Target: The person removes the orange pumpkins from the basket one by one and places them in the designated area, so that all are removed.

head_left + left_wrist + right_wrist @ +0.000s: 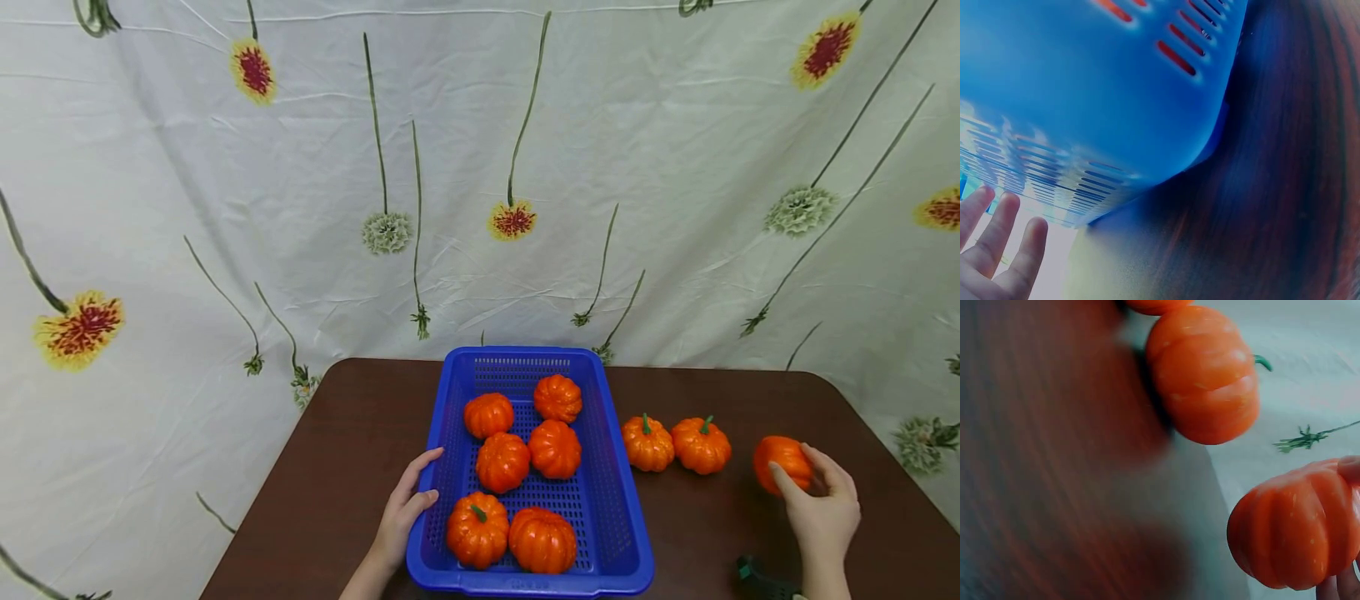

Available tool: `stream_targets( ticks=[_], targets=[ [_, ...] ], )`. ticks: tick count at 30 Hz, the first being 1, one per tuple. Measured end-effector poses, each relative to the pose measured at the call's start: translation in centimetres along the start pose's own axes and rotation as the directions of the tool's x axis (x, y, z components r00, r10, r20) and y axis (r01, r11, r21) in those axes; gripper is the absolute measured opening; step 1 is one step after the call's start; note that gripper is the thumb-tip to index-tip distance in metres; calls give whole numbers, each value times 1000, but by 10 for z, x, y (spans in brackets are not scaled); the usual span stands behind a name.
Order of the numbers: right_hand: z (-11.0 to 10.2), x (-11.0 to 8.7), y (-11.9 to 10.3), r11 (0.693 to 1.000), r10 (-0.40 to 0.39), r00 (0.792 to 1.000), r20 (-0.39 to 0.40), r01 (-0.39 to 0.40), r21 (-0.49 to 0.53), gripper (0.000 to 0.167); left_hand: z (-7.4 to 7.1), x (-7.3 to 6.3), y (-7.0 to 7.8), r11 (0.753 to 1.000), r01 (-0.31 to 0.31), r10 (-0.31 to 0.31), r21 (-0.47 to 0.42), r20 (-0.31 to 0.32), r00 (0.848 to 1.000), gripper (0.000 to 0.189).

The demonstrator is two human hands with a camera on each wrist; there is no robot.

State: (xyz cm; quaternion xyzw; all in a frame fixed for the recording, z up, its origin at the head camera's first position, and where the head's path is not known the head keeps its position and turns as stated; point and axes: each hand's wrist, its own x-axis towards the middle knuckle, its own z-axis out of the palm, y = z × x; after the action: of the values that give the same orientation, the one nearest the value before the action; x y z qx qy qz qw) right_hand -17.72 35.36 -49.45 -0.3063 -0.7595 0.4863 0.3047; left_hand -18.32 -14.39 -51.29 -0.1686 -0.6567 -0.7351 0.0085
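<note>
A blue plastic basket (435,522) with slotted walls holds several orange toy pumpkins (503,462). At its left side is my left hand (397,517), index finger and thumb at the rim. In the left wrist view the other fingers (1030,250) extend loosely beside the slotted wall (1085,119). On the right, my right hand (825,500) holds an orange pumpkin (780,463) between thumb and fingers. The right wrist view shows that pumpkin (1297,528) from the side, with fingertips (1349,469) on its surface.
Two orange pumpkins with green stems (647,443) (701,445) sit side by side on the dark brown table (352,433), right of the basket. A dark strap-like item (761,577) is near my right wrist. A flower-patterned white cloth (315,167) hangs behind the table.
</note>
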Motion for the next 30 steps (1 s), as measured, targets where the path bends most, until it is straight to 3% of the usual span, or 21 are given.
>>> stream_targets(
  ticks=[9,15,23,30],
  targets=[
    [10,-4,4,989,-103,994,36,107,-100,48,0,0,0,1000,-7,7,-3,8,1000,49],
    [12,-4,2,991,-67,994,84,76,-106,47,1,0,0,1000,-1,1,-5,6,1000,49],
    [16,-6,4,995,-100,995,4,100,-21,45,0,0,0,1000,-6,6,-3,8,1000,49],
    [17,-9,3,998,-45,999,-25,43,-49,54,1,0,0,1000,3,-3,-5,3,1000,49]
  ],
)
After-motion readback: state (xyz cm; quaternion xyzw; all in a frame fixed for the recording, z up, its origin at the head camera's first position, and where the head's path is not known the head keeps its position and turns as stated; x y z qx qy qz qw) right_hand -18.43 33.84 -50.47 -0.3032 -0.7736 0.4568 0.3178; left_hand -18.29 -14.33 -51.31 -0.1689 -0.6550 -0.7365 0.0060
